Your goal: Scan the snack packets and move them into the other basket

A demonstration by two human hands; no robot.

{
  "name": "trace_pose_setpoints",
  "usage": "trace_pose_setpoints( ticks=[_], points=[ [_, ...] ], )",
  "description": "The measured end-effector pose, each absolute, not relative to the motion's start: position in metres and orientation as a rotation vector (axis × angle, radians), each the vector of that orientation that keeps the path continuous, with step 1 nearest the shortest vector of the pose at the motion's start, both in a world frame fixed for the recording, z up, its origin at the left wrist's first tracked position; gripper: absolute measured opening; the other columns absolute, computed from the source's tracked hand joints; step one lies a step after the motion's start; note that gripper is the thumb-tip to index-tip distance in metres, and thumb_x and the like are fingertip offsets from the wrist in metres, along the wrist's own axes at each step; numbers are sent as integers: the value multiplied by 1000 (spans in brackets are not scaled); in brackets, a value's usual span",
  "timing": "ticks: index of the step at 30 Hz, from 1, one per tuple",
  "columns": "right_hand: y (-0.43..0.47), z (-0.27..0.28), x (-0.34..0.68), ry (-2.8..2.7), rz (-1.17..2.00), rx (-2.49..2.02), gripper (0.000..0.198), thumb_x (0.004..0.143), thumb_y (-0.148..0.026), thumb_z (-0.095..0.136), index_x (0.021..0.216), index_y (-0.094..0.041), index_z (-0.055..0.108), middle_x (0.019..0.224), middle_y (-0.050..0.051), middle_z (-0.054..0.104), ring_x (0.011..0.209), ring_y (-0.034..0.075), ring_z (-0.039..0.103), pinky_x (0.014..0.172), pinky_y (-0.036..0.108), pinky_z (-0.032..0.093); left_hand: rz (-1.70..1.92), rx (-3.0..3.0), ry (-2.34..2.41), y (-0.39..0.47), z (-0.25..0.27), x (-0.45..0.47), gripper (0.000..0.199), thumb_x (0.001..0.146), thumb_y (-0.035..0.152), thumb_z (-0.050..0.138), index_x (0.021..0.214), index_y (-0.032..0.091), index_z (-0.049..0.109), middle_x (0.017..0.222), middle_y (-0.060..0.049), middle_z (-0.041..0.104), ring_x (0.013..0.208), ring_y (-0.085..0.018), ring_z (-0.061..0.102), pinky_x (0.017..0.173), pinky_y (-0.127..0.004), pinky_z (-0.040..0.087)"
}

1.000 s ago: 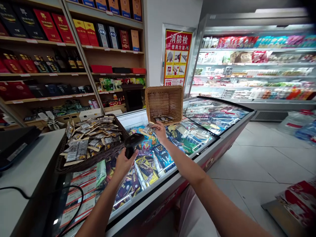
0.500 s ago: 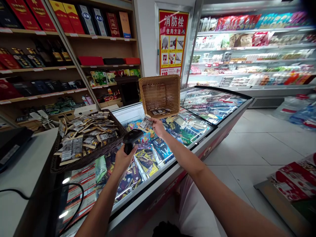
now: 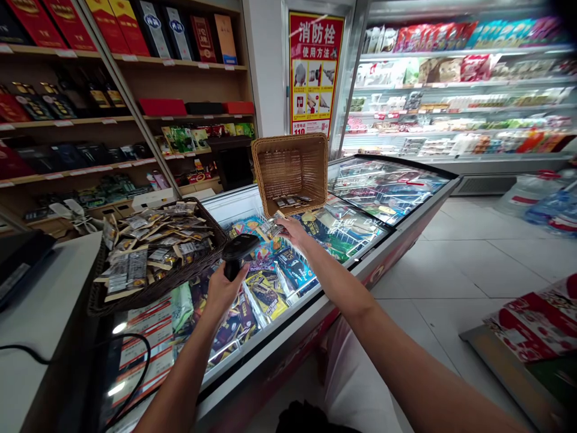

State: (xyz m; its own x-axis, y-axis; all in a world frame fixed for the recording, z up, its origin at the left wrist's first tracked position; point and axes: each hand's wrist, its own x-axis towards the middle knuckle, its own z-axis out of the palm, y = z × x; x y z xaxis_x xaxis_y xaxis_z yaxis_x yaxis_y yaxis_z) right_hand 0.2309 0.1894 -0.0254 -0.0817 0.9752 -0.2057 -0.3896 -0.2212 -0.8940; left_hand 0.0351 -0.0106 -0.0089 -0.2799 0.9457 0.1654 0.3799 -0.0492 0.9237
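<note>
My left hand [image 3: 225,285] is wrapped round the handle of a black barcode scanner [image 3: 241,245], held above the freezer. In my right hand [image 3: 291,230] is a small snack packet [image 3: 271,228], pinched by its edge just in front of the light wicker basket [image 3: 256,174]. That basket is tipped with its mouth facing me, and a few similar packets [image 3: 293,201] lie inside it. To the left, a dark wicker basket [image 3: 157,288] holds a heap of many such packets [image 3: 157,243].
Both baskets rest on a glass-topped freezer [image 3: 315,300] full of bagged ice creams. A black cable [image 3: 146,361] loops at lower left beside a white counter [image 3: 27,355]. Shelves with boxes stand behind. Water jugs [image 3: 527,195] and a red-white carton [image 3: 536,325] are on the right.
My right hand has shifted slightly down and right, and the packet in it has tilted. The left hand keeps the scanner in nearly the same place.
</note>
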Motion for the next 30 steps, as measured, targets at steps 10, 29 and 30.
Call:
trace_pose_setpoints(
  ticks=[10, 29, 30],
  points=[
    [195, -26, 239, -857, 1565, -1059, 18, 61, -19, 69, 77, -19, 60, 68, -1, 65, 67, 14, 64, 61, 24, 53, 1270, 1434, 1662, -7, -19, 30, 44, 76, 60, 74, 90, 22, 57, 52, 7, 51, 45, -14, 50, 47, -26, 39],
    [186, -28, 235, -1044, 1448, -1051, 67, 61, -18, 79, 121, -27, 51, 75, -4, 68, 60, 17, 68, 63, 35, 63, 1177, 1517, 1777, -11, -13, 38, 45, 71, 62, 72, 87, 21, 64, 55, 4, 55, 49, -16, 50, 50, -27, 37],
    [186, -29, 235, -1044, 1450, -1056, 64, 61, -18, 78, 119, -27, 52, 74, -4, 68, 59, 17, 67, 62, 35, 63, 1176, 1516, 1776, -11, -12, 38, 45, 71, 62, 72, 88, 21, 64, 55, 4, 55, 49, -16, 49, 49, -27, 37]
  ],
)
